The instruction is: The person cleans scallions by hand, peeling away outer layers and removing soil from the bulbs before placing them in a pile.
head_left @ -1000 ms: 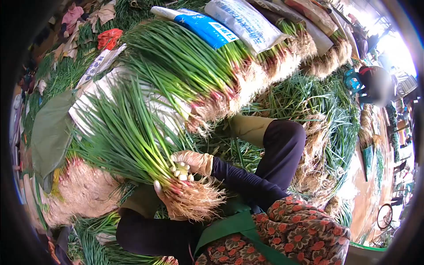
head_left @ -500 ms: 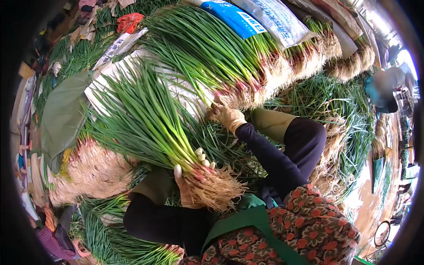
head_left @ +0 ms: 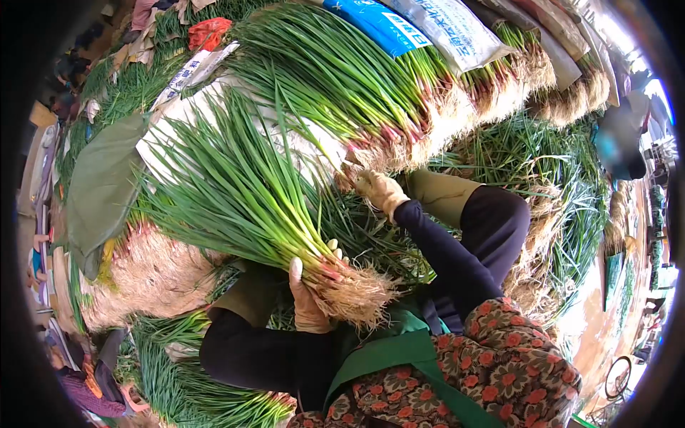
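Left hand (head_left: 308, 303), gloved, is wrapped tight around a bunch of green onions (head_left: 242, 192) just above the roots (head_left: 353, 292); leaves fan up and away from the grip, roots hang just below it toward the green apron (head_left: 389, 349). Right hand (head_left: 378, 189), gloved, is out at the root end of the stacked bundles (head_left: 371, 93), fingers curled in among the stalks; can't tell if it has actually pinched one. Risks: the bunch is fat for a single-hand hold and top-heavy, so outer stalks could slide out of the fist. Pulling a stalk from the stack could snap it or drag its neighbours loose.
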Demonstrator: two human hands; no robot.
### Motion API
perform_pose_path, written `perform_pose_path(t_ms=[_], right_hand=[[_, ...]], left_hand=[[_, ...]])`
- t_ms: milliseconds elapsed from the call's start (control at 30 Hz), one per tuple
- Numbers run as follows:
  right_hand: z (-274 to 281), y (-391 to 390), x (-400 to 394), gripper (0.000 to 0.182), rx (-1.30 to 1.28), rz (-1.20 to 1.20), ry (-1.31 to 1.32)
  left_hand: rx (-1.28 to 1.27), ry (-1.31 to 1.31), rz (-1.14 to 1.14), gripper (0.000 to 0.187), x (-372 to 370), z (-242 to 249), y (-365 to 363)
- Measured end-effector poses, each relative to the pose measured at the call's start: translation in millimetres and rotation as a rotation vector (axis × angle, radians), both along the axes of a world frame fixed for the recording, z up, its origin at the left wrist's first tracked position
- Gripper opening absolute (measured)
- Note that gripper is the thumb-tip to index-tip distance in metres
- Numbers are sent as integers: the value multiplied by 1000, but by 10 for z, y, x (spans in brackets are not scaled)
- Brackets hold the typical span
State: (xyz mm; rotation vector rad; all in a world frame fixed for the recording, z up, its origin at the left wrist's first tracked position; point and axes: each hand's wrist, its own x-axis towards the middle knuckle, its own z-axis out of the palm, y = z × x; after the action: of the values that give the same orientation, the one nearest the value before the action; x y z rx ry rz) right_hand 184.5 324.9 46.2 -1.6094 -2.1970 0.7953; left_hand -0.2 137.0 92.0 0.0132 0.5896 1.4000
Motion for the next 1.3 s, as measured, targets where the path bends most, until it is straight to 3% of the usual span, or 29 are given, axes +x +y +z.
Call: perform_pose_path(t_ms=[100,133,167,200,267,300,367,433,467,533,600,633,667,733,800,833,867,900,1000,1033,1067,1100,1133,1167,1200,1267,1300], right_hand=[[44,37,-99,40,-160,172,100],[209,-52,-98,39,-202,130,185],[376,-220,-124,35,-47,11,173],[633,-344,-124,29,-162,48,237],[452,-646,-103,21,426,344,50],[640,-926,-184,17,429,408,-260],[769,-1129,-205,16,417,523,-488],[557,-1139,-27,19,401,634,-312],[473,-897,66,30,-36,814,181],[178,-679,98,44,-757,525,660],[-45,-587,-41,52,-691,226,573],[250,-603,-162,51,-920,167,793],[187,-591,-329,47,-993,95,929],[112,-544,-681,44,-963,1,977],[-78,-486,-893,35,-784,24,776],[-453,-421,-850,32,-343,245,414],[-579,-374,-826,28,145,311,18],[-681,-289,-629,31,-6,354,-166],[24,-359,-326,51,-356,337,-553],[266,-400,-346,59,-302,230,-443],[322,-427,-356,59,-75,188,-125],[225,-351,-495,47,-48,184,91],[153,-313,-672,33,-108,254,418],[-274,-321,-951,26,-625,196,1177],[430,-431,-931,22,-393,265,576],[581,-485,-934,21,78,335,228],[331,-450,-904,26,234,310,344]], left_hand=[[-21,37,14,68,-5,110,27],[-11,37,12,68,-16,123,26],[-29,67,47,67,13,135,7],[-51,96,79,66,66,245,19],[55,-35,29,65,-28,-20,28],[318,-271,-45,65,-89,-246,8],[149,-116,-18,65,-33,-69,34],[10,-78,-1,68,40,95,13],[-5,-67,24,69,66,150,-5],[-26,-49,74,72,99,231,-24],[-14,-36,21,74,103,203,-28],[-9,-35,15,74,110,202,-26],[-8,-32,11,73,110,195,-38],[1,-97,17,75,84,152,-73],[93,-198,11,77,27,95,-82],[178,-271,1,79,15,58,-74],[266,-346,-11,81,12,43,-62],[393,-392,-57,87,-26,37,-31],[468,-480,-39,90,-20,31,-22],[411,-466,-49,88,-22,36,-52],[370,-449,-63,85,-28,41,-15],[323,-430,-77,83,-25,45,0],[317,-419,-52,83,-5,31,-15],[311,-403,-28,83,11,-4,-33],[306,-383,-3,83,5,-46,-49],[654,-426,-198,79,-330,-693,0],[809,-552,-333,80,-433,-697,151]])
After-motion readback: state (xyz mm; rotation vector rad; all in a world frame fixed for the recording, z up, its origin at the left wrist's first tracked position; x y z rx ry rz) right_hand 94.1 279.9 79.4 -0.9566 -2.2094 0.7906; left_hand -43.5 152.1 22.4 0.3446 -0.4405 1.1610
